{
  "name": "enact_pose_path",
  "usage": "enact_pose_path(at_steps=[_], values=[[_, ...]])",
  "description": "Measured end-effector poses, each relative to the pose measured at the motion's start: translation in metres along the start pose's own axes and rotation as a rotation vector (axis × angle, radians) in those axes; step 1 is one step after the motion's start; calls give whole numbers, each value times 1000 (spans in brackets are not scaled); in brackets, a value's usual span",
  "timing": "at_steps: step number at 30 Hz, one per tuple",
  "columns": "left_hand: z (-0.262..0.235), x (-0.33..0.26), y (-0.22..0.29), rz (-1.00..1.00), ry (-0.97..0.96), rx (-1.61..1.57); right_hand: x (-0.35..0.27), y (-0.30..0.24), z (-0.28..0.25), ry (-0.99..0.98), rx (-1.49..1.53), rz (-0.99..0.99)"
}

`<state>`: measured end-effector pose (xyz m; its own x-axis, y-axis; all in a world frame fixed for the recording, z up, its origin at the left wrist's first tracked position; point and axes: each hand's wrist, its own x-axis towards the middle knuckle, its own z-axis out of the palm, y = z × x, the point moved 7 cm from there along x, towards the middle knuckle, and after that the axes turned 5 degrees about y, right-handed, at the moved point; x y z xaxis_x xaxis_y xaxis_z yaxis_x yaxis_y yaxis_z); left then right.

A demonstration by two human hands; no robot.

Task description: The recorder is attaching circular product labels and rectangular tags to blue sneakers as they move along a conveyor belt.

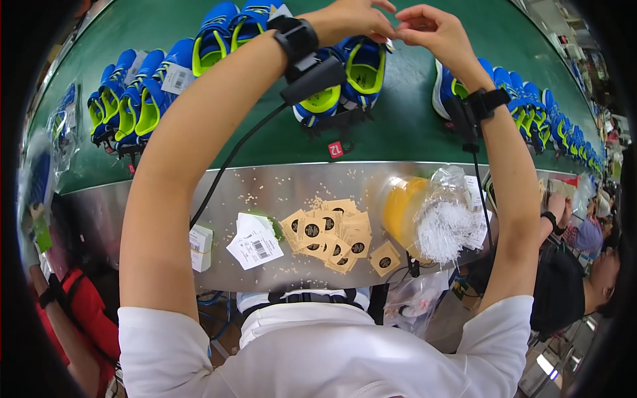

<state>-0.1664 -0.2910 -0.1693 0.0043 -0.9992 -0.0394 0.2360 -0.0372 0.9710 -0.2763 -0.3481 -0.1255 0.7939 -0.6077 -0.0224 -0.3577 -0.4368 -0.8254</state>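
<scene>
At the top edge, my left hand [355,20] and my right hand [434,32] meet with fingertips pinched together. What they pinch is too small to make out; a small whitish bit shows just below the fingertips. Beneath them, on the green surface [265,142], stands a pair of blue sports shoes with lime-green linings, the right-hand shoe [363,71] showing more fully. My left wrist and its strapped black device partly cover the other shoe [320,101]. A red square tag [336,149] lies in front of this pair.
More blue shoes stand left [133,93] and right [531,99]. The metal ledge [298,176] holds white barcode cards [254,242], brown cards [325,232], scattered pale bits, a yellow tub [403,207] and a bag of white strings [443,232]. People are at both sides.
</scene>
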Motion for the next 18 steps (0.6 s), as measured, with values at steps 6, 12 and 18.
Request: enact_pose_path(at_steps=[6,12,18], values=[[-12,-11,-2,18,1,-65,5,2,12,90,283,79],[-17,-18,-1,8,57,-19,4,2,15,122,339,63],[-21,-24,5,12,65,65,2,-10,23,73,314,33]])
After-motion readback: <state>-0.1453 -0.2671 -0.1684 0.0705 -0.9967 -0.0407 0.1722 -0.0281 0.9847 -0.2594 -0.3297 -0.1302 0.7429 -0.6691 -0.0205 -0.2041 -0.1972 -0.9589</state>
